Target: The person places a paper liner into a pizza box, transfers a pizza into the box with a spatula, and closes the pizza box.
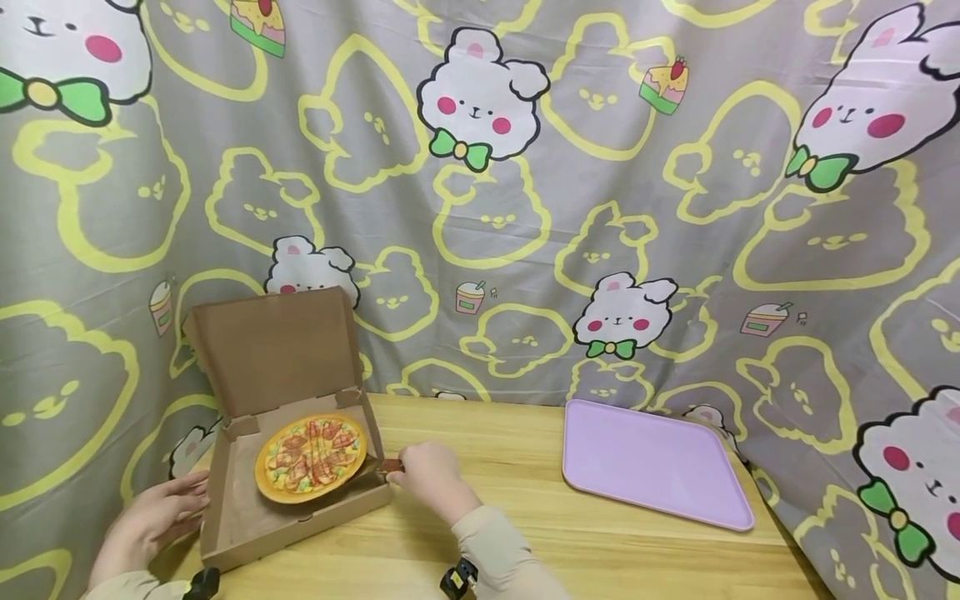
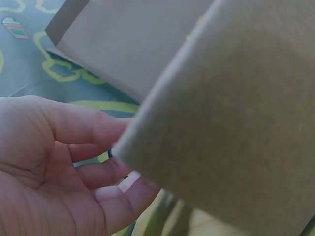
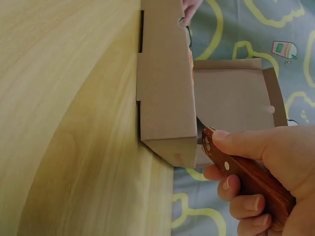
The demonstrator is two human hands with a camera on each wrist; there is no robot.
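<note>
An orange-rimmed pizza (image 1: 315, 457) with red and green toppings lies tilted inside an open cardboard pizza box (image 1: 258, 546). My right hand (image 1: 435, 477) grips the brown riveted wooden handle (image 3: 248, 174) of what looks like a pizza server, at the box's right side. Its metal blade goes over the box wall toward the pizza; most of the blade is hidden. On the opposite side, my left hand (image 1: 153, 521) rests its fingers (image 2: 106, 174) against the box's left wall near the front corner. Part of those fingertips is hidden behind the cardboard.
The box lid (image 1: 281, 354) stands raised at the back, against a patterned curtain (image 1: 495, 208). A flat lilac tray (image 1: 652, 462) lies on the right of the wooden table (image 1: 495, 467). The curtain closes in the table's back and sides.
</note>
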